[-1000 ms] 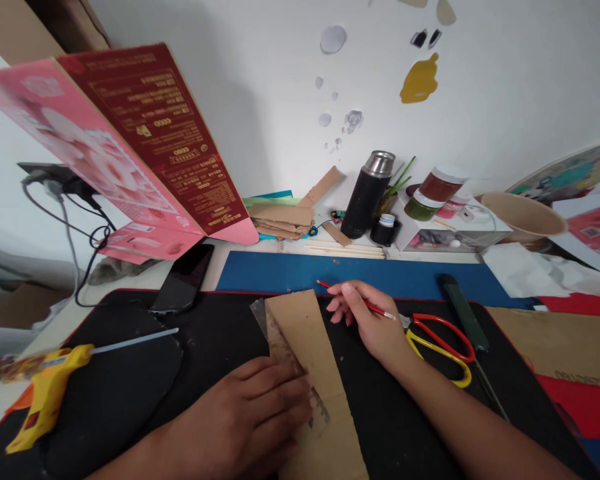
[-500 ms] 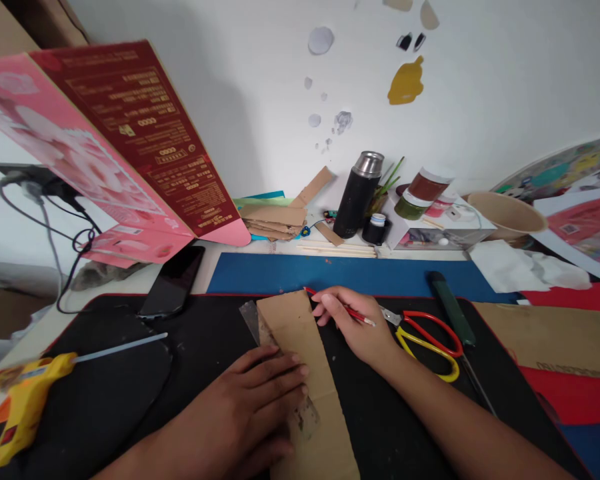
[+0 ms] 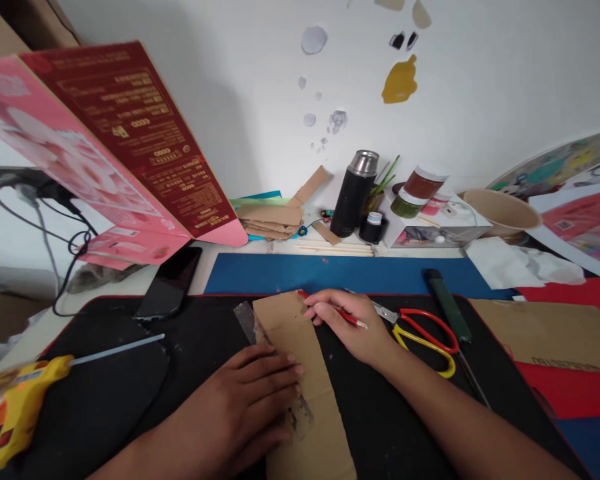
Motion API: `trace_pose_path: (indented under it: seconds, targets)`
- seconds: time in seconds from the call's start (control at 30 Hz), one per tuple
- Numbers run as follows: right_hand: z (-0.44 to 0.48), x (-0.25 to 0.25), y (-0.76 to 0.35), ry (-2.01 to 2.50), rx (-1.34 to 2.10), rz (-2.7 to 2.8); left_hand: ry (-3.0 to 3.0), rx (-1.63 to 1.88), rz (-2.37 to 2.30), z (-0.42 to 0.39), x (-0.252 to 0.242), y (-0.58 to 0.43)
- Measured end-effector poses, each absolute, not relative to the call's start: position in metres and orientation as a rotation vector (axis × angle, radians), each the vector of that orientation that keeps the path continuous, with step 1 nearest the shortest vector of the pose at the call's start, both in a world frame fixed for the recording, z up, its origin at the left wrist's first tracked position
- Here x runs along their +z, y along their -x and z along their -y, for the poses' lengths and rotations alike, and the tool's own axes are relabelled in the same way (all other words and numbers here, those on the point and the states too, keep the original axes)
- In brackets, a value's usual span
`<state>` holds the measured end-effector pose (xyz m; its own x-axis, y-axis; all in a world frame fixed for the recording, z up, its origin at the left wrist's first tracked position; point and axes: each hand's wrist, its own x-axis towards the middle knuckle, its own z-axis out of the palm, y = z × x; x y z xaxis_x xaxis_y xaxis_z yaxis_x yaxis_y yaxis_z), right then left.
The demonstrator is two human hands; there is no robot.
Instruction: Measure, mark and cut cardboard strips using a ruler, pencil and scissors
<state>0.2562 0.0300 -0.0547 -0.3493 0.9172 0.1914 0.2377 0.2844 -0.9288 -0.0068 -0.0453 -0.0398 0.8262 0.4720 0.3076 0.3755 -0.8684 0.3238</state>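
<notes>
A long brown cardboard strip [image 3: 325,407] lies on the black mat, running away from me. Along its left side rests a clear, smudged ruler-like strip [image 3: 247,321], slanted across the cardboard and partly covered by my left hand [image 3: 253,400]. That hand is laid flat, fingers stretched out over the clear strip and the cardboard. My right hand [image 3: 347,323] pinches a red pencil [image 3: 353,320] at the cardboard's far right corner, the pencil's front end close to the far edge. Scissors [image 3: 425,337] with red and yellow handles lie just right of that hand.
A yellow glue gun [image 3: 25,403] and a phone [image 3: 173,280] lie to the left. A green-handled tool [image 3: 447,307] is right of the scissors. Behind stand a black thermos [image 3: 353,197], paint jars [image 3: 420,187] and a pink-and-red box panel [image 3: 140,147]. More cardboard [image 3: 555,333] lies right.
The whole view has shifted slightly. My right hand with the pencil has moved a little to the left along the cardboard's far corner. The left hand stays on the clear strip.
</notes>
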Motion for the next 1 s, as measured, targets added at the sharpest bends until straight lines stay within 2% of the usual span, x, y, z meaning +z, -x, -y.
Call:
trace_pose_path:
  seconds: [0.7, 1.0]
  targets:
    - [-0.0289, -0.0498, -0.2555, 1.001, 1.058, 1.878, -2.771, 0.617, -0.666, 0.0415, -0.0389, 0.0088]
    - [-0.0294, -0.0534, -0.2494, 1.021, 1.211, 1.535, -2.816, 0.626, -0.641, 0.0422, -0.0375, 0.0075]
